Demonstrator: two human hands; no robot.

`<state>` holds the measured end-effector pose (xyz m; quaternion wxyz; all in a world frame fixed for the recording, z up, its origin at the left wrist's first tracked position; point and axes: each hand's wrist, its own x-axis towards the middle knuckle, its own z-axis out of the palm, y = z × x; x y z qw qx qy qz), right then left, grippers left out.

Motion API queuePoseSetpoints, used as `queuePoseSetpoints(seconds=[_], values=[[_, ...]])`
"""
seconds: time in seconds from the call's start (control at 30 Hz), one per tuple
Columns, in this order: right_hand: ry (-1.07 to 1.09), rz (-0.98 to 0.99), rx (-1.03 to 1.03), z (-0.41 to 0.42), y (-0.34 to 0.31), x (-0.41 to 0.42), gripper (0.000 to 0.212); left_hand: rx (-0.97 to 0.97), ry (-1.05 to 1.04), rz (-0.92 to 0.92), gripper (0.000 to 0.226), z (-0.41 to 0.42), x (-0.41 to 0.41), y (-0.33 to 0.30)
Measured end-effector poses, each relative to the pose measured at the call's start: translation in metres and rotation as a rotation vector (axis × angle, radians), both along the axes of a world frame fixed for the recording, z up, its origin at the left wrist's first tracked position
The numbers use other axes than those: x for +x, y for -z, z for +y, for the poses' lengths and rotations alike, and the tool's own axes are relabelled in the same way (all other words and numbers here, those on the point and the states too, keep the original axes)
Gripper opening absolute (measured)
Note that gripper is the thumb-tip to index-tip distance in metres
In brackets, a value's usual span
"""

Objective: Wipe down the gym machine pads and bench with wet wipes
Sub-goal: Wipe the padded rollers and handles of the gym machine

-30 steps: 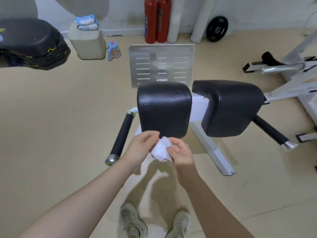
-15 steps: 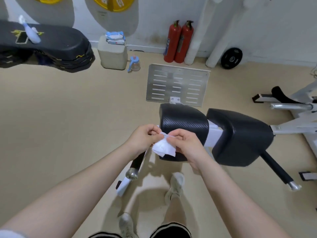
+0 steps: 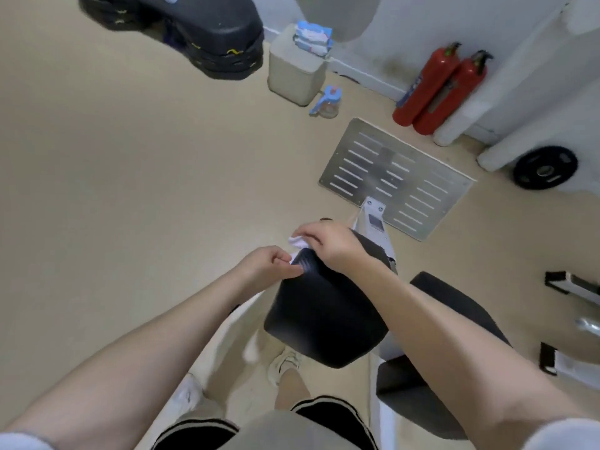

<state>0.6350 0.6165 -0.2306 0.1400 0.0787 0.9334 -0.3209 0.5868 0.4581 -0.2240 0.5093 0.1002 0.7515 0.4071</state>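
A black textured machine pad lies right below me, and a second black pad is to its right, partly behind my right forearm. My right hand rests on the far corner of the near pad and pinches a white wet wipe. My left hand is at the pad's left far edge, its fingers closed on the other end of the wipe. Most of the wipe is hidden by my hands.
A slotted metal footplate sits beyond the pad. Two red fire extinguishers, a weight plate, a pale box topped with wipe packs, a spray bottle and stacked black steps line the far side.
I have stepped closer, now standing over the near pad. Both hands moved forward with the wipe onto the pad's far corner, the right hand now ahead of the left.
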Motion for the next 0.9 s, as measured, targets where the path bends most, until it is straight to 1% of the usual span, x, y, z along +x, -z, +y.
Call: queuePoseSetpoints(seconds=[0.07,0.1,0.13,0.2,0.27,0.37,0.5,0.57,0.73,0.83,0.9], values=[[-0.185,-0.125,0.016,0.002,0.006,-0.007,0.027,-0.05,-0.012,0.069,0.029,-0.002,0.007,0.006],[-0.241,-0.166,0.02,0.005,0.007,-0.009,0.027,-0.061,-0.025,0.101,0.027,-0.003,0.01,0.01],[-0.287,-0.184,0.028,0.008,0.007,-0.012,0.028,-0.068,-0.041,0.127,0.024,-0.004,0.013,0.011],[-0.37,-0.185,0.059,0.014,0.006,-0.019,0.029,-0.051,-0.094,0.119,0.019,-0.007,0.015,0.013],[-0.423,-0.191,0.128,0.022,0.011,-0.025,0.029,-0.016,-0.146,0.08,0.022,-0.009,0.015,0.019],[-0.373,-0.215,0.188,0.035,0.021,-0.033,0.03,0.005,-0.185,0.053,0.022,-0.01,0.014,0.024],[-0.311,-0.243,0.143,0.032,0.025,-0.036,0.03,0.047,-0.214,0.012,0.02,-0.008,0.013,0.025],[-0.354,-0.246,0.106,0.024,0.018,-0.034,0.031,0.048,-0.214,0.022,0.018,-0.008,0.013,0.024],[-0.468,-0.149,-0.034,0.019,0.0,-0.023,0.034,0.027,-0.215,0.036,0.017,-0.009,0.012,0.029],[-0.503,-0.198,0.033,0.026,0.015,-0.035,0.043,0.005,-0.174,0.025,0.02,-0.011,0.008,0.034],[-0.435,-0.282,0.095,0.04,0.029,-0.049,0.044,0.002,-0.13,0.03,0.022,-0.011,0.004,0.037]])
